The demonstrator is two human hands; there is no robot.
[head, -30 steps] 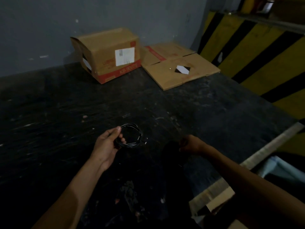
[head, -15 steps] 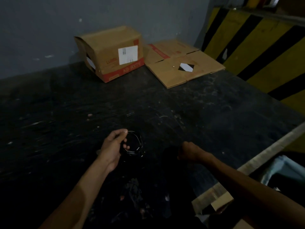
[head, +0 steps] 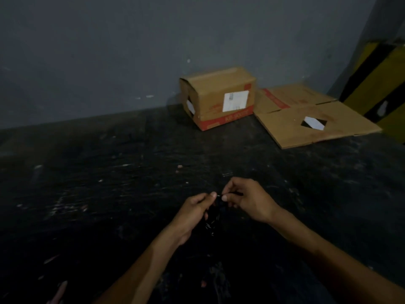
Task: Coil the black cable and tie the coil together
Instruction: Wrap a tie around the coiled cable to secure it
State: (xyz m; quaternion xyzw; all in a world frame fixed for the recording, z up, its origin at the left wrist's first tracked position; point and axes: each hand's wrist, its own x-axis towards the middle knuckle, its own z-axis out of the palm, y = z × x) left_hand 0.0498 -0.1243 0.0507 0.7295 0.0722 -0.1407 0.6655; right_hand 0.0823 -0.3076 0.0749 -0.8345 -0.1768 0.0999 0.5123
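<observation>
Left hand (head: 192, 210) and right hand (head: 247, 199) meet fingertip to fingertip above the dark table (head: 109, 183), both pinching the black cable (head: 213, 218), whose bunched coil hangs between them.

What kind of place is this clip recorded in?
Probably a warehouse, loading area or workshop corner, dimly lit. Signs: a scuffed, dark work surface, a yellow-and-black hazard-striped barrier at the right, and a cardboard box beside flattened cardboard against a bare grey wall.
</observation>
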